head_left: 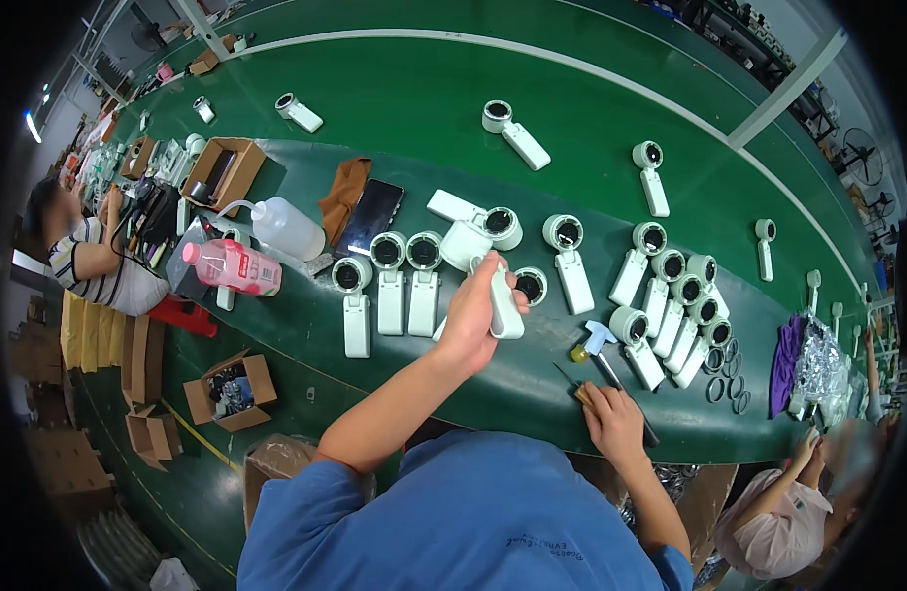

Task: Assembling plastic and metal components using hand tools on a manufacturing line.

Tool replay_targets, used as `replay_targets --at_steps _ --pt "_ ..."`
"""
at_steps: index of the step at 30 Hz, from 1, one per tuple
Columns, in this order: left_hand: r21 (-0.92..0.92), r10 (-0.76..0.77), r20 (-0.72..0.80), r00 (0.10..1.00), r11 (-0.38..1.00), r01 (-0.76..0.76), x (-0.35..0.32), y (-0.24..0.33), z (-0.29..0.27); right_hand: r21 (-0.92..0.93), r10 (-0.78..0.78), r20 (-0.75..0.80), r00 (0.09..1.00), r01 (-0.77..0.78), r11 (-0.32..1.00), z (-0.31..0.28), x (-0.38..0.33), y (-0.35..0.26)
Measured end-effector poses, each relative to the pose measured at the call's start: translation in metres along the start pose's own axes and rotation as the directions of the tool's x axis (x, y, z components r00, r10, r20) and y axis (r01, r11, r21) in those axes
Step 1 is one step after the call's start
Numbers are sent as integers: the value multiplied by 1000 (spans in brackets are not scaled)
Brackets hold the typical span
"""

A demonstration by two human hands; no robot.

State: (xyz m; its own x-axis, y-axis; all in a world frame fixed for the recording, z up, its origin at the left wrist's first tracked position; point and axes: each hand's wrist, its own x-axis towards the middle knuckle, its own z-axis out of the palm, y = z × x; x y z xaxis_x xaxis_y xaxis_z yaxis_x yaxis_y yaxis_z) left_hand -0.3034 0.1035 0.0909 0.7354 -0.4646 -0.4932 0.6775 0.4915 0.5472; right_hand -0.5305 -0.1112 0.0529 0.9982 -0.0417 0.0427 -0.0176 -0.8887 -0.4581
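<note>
Near the middle of the bench, my left hand (470,317) is wrapped round the handle of a white handheld fan (505,317), whose round head points away from me. My right hand (614,422) rests low over the bench to the right. Between its fingers is a thin-shafted tool with a tan handle (580,395); its exact kind is too small to make out. Just beside that hand lies a mallet (599,338) with a pale blue head, a yellow face and a dark handle. Several more white fans (389,286) lie in a row to the left of my left hand.
A cluster of fans (672,315) and several dark rings (716,390) lie at right. Behind on the left are a phone (370,219), brown cloth (343,194), squeeze bottle (286,229) and pink bottle (232,268). Fans also lie on the green belt (404,98). People sit at both sides.
</note>
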Motion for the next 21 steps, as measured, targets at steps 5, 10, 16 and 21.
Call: replay_targets --at_steps 5,10,16,21 --pt "-37 -45 56 997 998 47 -7 -14 4 -2 -20 -128 992 20 1000 -10 24 -27" --pt "178 6 259 966 983 -54 -73 -34 50 425 -170 -473 865 392 816 -69 79 -109" --pt "78 -63 455 888 996 31 -132 -50 80 230 -160 -901 403 757 612 -37 57 -150" --pt "-244 136 749 648 967 79 -139 -50 78 166 -329 -818 472 741 651 -20 24 -143"
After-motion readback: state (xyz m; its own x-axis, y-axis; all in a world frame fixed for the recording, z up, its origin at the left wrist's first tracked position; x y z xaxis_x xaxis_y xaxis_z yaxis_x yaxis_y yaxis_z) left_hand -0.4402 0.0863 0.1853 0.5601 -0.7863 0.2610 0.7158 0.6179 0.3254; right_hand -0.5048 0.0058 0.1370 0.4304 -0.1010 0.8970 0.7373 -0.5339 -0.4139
